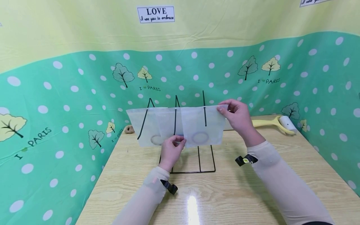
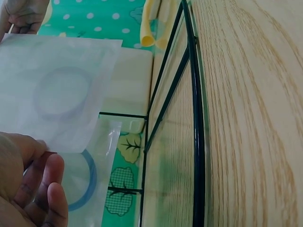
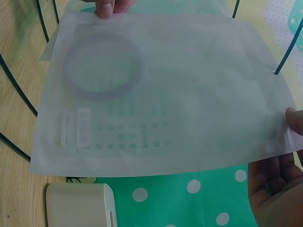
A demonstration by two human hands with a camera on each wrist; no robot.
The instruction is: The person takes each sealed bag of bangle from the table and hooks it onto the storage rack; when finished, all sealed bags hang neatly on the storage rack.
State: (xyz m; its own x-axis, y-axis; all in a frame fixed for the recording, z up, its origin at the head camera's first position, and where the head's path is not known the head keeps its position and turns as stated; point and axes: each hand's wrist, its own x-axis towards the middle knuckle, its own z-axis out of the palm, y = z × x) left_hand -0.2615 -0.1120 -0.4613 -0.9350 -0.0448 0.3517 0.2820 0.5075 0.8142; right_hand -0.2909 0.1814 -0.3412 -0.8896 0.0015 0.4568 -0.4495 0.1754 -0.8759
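Observation:
Three translucent white pouches, each with a round ring faintly visible inside, hang side by side on a black wire rack (image 1: 194,172). My right hand (image 1: 239,117) pinches the upper right corner of the right-hand pouch (image 1: 194,122). At that pouch's lower left edge, my left hand (image 1: 172,151) pinches it between thumb and fingers. A rack prong meets this pouch near its top. The middle pouch (image 1: 167,122) and left pouch (image 1: 146,125) partly overlap. In the left wrist view a blue ring (image 2: 92,175) shows through the pouch behind. Small print (image 3: 132,135) marks the held pouch.
Behind the rack to the right lies a yellow forked handle with a white roller (image 1: 287,123). A cream box-like object (image 3: 78,205) stands behind the pouches. Something brown and rounded (image 1: 129,129) sits at the back left. A patterned green cloth (image 1: 70,103) encloses the wooden table (image 1: 225,193).

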